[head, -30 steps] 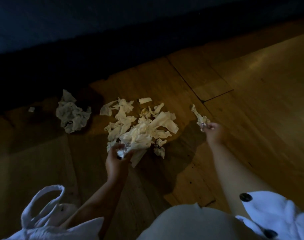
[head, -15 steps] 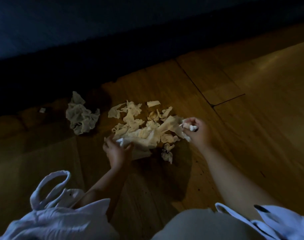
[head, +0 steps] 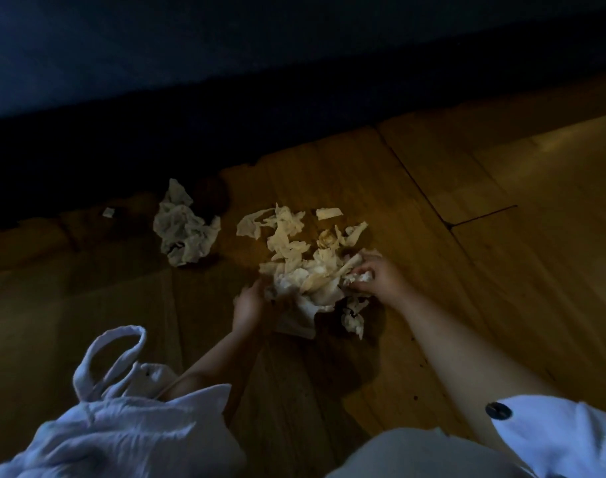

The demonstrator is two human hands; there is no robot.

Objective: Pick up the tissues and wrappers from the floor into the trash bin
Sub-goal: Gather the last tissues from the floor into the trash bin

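Dim light, head view looking down at wood floor (head: 501,270).

Tissue pile (head: 294,250): ctr of frame, loose heap of torn, crumpled pale pieces lying on the boards. Both hands at its near edge.

L hand (head: 251,303): just below-left of ctr, fingers curled into near-left edge of pile, clamped on a fold of tissue. Bit blurred, so fingertips not clear.

R hand (head: 380,279): right of ctr, at pile's right edge. Fingers bent, thumb and fingers closed round a small white wad (head: 358,278); wad touches the heap.

Loose bits: one short strip (head: 329,213) lies apart at top of pile; small twisted piece (head: 353,320) just below pile, between the two forearms, on floor.

Separate crumpled tissue (head: 182,232): left of pile, not touching it, near the dark edge. Tiny scrap (head: 108,212) further left, in shadow.

Upper frame: dark blue surface (head: 191,63), details too dark to tell.

Lower left: white cloth bag (head: 122,426), loop handles up, L forearm beside it. Lower right: white sleeve (head: 553,432) w/ dark button (head: 498,410).
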